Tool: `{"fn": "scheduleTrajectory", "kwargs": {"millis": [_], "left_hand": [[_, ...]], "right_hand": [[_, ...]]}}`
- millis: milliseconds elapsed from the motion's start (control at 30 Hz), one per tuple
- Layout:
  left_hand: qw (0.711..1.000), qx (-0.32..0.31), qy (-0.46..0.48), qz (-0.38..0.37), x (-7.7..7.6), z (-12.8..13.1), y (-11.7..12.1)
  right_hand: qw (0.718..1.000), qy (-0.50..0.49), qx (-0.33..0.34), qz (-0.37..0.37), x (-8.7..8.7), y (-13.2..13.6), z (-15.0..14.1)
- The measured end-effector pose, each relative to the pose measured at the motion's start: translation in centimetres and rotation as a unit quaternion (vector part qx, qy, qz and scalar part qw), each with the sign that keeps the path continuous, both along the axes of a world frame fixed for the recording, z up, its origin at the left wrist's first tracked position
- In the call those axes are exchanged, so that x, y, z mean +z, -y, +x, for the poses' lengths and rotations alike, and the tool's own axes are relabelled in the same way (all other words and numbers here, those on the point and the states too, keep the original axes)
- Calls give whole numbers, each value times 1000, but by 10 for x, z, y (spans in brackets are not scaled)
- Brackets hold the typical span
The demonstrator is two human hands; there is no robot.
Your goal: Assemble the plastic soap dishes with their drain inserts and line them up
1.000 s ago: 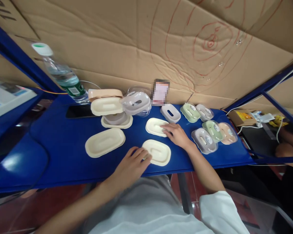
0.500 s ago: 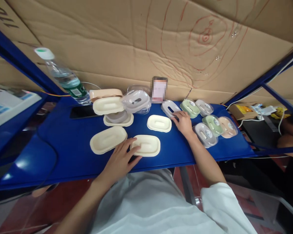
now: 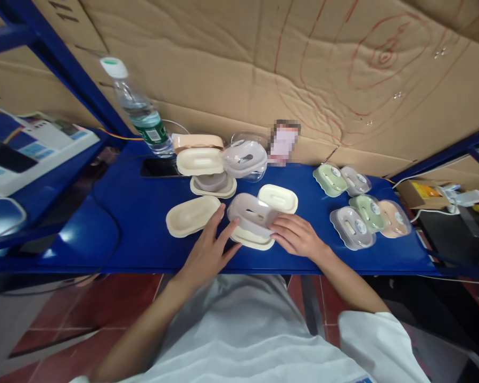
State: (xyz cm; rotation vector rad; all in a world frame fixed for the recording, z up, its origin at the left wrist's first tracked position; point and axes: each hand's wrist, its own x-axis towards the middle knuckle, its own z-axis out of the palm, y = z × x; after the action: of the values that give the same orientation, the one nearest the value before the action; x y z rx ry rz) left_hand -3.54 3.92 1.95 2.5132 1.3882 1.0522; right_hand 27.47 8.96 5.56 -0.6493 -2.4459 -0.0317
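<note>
My right hand (image 3: 297, 234) grips the right end of a lilac-grey oval tray with a slot in its middle (image 3: 249, 210). It is held tilted over a cream oval base (image 3: 253, 240), whose near edge shows below it. My left hand (image 3: 211, 242) has its fingers spread at the left of these two pieces, the fingertips by their edge. Under its index finger lies the right end of another cream base (image 3: 189, 217). A third cream base (image 3: 285, 199) rests just behind the lilac-grey tray.
A stack of cream and peach pieces (image 3: 199, 161) and a clear-covered lilac tray (image 3: 245, 158) stand at the back. Several covered green, lilac and peach boxes (image 3: 351, 227) sit on the right. A water bottle (image 3: 149, 125) and a phone (image 3: 283, 142) are against the cardboard.
My right hand has brought the lilac-grey tray from the back of the table, near the green box, forward and left over the cream base. My left hand stays near that base. The view has shifted.
</note>
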Motion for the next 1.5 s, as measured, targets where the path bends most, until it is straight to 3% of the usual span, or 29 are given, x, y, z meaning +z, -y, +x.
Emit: {"fn": "scheduleTrajectory", "kwargs": {"millis": [267, 467, 600, 667, 733, 900, 1033, 1167, 1300, 1400, 1500], "left_hand": [[995, -83, -47, -2, -1, -2, -3], [995, -87, -53, -2, 0, 0, -4], [995, -90, -49, -8, -1, 0, -4], [995, -89, -48, -6, -2, 0, -4], [995, -89, -48, -5, -1, 1, -4], [994, -94, -46, 4, 1, 1, -3], [994, -95, -47, 34, 1, 0, -3], [992, -95, -57, 55, 2, 0, -2], [991, -107, -67, 45, 5, -1, 0], [991, -110, -70, 40, 7, -1, 1], [990, -113, -74, 44, 6, -1, 1]], "right_hand": [[995, 94, -19, -36, -9, 28, -6], [993, 75, -66, -60, -20, 45, -14], [994, 76, -34, -71, -12, 40, -11], [994, 75, -25, -72, -2, 28, -10], [994, 68, -59, -68, 11, 9, -11], [983, 74, -157, -55, 42, -71, -34], [984, 125, -107, -65, 62, -141, -69], [973, 187, -80, -107, 68, -186, -98], [970, 222, -42, -86, 63, -204, -110], [981, 189, -51, 11, 66, -203, -109], [983, 114, -78, 119, 73, -181, -101]]}}
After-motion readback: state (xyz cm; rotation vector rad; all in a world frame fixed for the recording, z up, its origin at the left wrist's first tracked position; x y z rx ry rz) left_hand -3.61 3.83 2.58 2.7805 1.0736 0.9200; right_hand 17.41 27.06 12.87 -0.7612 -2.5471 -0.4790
